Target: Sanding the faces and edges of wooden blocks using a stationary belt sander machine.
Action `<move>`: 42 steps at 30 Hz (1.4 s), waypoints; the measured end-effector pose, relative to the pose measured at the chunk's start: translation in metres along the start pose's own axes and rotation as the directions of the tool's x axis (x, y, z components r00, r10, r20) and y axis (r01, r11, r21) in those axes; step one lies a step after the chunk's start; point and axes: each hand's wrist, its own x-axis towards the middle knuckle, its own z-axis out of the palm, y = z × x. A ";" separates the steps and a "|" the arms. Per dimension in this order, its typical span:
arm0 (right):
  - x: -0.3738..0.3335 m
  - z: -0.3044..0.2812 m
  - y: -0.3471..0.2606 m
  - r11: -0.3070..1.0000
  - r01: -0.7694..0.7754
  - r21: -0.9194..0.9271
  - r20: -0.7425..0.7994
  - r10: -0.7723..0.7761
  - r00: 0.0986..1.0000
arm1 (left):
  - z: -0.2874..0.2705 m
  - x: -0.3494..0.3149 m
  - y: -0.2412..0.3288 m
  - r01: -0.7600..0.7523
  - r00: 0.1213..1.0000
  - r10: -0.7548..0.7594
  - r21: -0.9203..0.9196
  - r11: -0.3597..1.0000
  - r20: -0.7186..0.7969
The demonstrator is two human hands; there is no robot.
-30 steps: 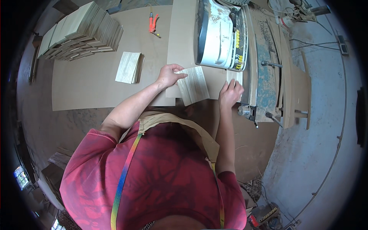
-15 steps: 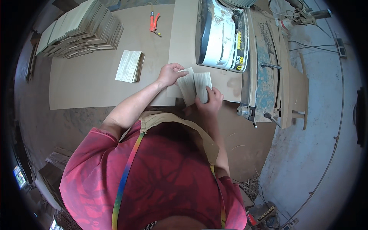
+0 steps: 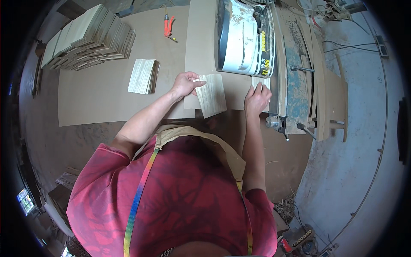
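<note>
looking down from the head view, we judge the work to be partway along: one pale wooden piece is at the near edge of the white machine, while another, the held board, waits in our left hand. on the left hand, the fingers pinch the board's left edge, thumb on top; one face shows, and we cannot tell whether more boards lie beneath it. on the right hand, the fingers are bent, their tips at the near end of the piece by the machine; we cannot tell whether they pinch it or only press on it.

to our left on the desk, a small stack of similar boards lies apart from us, and a much larger stack rises behind it at the far left. plenty of pieces are there, though we cannot tell which are finished and which are left to do.

as for containers, the boards sit in open piles, with no box or tray around them. between the large stack and the machine lies a red air gun, well apart from our hands.
</note>
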 end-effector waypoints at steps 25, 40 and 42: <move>-0.042 -0.031 0.008 0.996 0.076 -0.051 0.004 -0.076 0.997 | -0.022 -0.012 0.009 0.055 0.993 -0.057 0.032 0.998 0.099; -0.068 -0.107 -0.098 0.885 0.035 0.465 0.312 -0.201 0.928 | 0.024 -0.014 -0.001 0.136 0.966 -0.090 -0.180 0.974 0.241; -0.076 -0.109 -0.088 0.895 0.027 0.444 0.276 -0.166 0.947 | 0.036 -0.016 -0.002 0.162 0.949 -0.107 -0.165 0.973 0.297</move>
